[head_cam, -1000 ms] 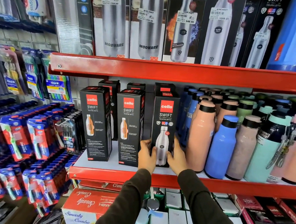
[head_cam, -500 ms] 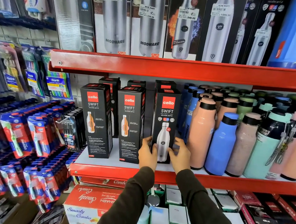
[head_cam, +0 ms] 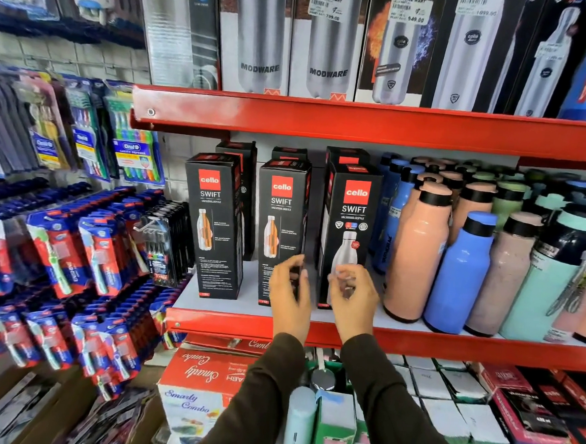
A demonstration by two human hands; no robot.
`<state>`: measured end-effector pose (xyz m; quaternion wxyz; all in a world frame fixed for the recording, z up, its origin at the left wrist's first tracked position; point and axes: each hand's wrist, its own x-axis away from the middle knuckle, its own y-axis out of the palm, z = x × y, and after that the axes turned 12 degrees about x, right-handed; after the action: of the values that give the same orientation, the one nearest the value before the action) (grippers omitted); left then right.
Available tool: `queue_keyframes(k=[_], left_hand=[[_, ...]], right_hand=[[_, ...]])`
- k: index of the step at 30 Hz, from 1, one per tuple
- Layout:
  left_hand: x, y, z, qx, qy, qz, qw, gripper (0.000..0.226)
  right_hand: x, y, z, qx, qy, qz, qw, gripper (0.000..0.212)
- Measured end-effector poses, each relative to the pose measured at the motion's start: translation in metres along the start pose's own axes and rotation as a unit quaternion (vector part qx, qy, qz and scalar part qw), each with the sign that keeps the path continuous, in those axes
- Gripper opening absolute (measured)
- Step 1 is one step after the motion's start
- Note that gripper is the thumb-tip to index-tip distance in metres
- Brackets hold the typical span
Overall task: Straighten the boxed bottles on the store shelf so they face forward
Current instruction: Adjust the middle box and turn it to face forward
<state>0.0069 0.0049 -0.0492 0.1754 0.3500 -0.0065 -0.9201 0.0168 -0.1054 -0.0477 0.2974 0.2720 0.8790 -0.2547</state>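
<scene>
Three black Cello Swift bottle boxes stand in a front row on the red-edged shelf (head_cam: 230,324): left box (head_cam: 214,200), middle box (head_cam: 280,204), right box (head_cam: 352,205). The right one shows its front face with a steel bottle picture; the other two show a face with an orange bottle picture. More black boxes stand behind them. My left hand (head_cam: 289,293) hovers, blurred, before the middle box's lower right edge. My right hand (head_cam: 352,294) is in front of the right box's lower part. Both have fingers apart and hold nothing.
Loose bottles crowd the shelf to the right, a peach bottle (head_cam: 417,250) closest to the right box. The upper red shelf (head_cam: 325,121) carries tall steel-bottle boxes. Toothbrush packs (head_cam: 60,252) hang at left. Cartons (head_cam: 199,381) sit below the shelf.
Both hands have let go of the right box, which they gripped by its sides, and have drifted slightly left. The box now stands set back on the shelf facing forward.
</scene>
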Motion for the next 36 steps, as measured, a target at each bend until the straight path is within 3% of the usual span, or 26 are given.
queue_keyframes(k=[2,5,10,14,20,24,27,36], left_hand=[[-0.007,-0.011,-0.004,-0.039,0.02,0.029,0.999,0.033],[-0.022,-0.03,-0.011,-0.062,-0.011,0.047,0.997,0.048],[-0.045,-0.054,-0.028,-0.036,-0.165,-0.049,0.984,0.056],[-0.051,-0.064,-0.035,-0.012,-0.209,-0.102,0.973,0.049],[-0.057,-0.072,-0.037,0.017,-0.209,-0.066,0.976,0.043],[-0.059,-0.077,-0.025,0.07,-0.207,-0.053,0.974,0.042],[-0.062,-0.08,-0.021,0.095,-0.193,-0.055,0.975,0.042],[-0.06,-0.079,-0.01,0.12,-0.181,-0.028,0.976,0.042]], right_hand=[[0.004,0.011,-0.011,-0.006,-0.015,-0.025,1.0,0.022],[0.007,0.03,-0.026,-0.012,0.018,-0.126,0.992,0.037],[0.004,0.058,-0.032,0.048,0.076,-0.207,0.974,0.048],[0.002,0.063,-0.035,0.071,0.1,-0.213,0.969,0.049],[0.003,0.061,-0.037,0.059,0.114,-0.236,0.963,0.052],[0.002,0.06,-0.034,0.031,0.102,-0.242,0.965,0.073],[0.003,0.059,-0.039,0.024,0.096,-0.226,0.969,0.087],[0.003,0.054,-0.069,-0.003,0.076,-0.145,0.986,0.088]])
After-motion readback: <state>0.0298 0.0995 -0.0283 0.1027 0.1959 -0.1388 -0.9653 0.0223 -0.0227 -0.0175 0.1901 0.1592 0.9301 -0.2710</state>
